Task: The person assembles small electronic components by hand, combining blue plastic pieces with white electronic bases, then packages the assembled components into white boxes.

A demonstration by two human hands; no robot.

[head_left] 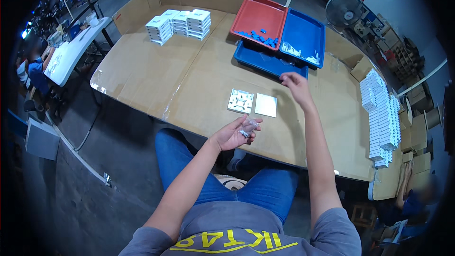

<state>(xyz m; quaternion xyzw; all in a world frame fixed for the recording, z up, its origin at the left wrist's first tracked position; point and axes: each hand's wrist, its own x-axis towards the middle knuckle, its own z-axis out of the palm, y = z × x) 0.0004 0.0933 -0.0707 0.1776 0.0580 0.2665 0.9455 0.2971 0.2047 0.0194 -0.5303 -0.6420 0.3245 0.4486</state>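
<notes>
My left hand point(231, 135) is closed around a small clear plastic bag point(248, 125) with little pale parts in it, just over the near edge of the table. My right hand point(296, 85) is raised beside the front blue tray point(265, 61), its fingers drawn together; whatever they may hold is too small to make out. Between my hands and the trays lie two square white pieces. One is an open box base point(240, 101) with dark fittings inside, and to its right is a plain flat cover point(266, 105).
A red tray point(260, 14) holds small blue parts; the blue tray point(305, 31) beside it holds white parts. Stacks of white boxes stand at the far left point(180, 23) and right point(379, 118). Cardboard point(142, 2) walls the table's far edge. Other people sit at both sides.
</notes>
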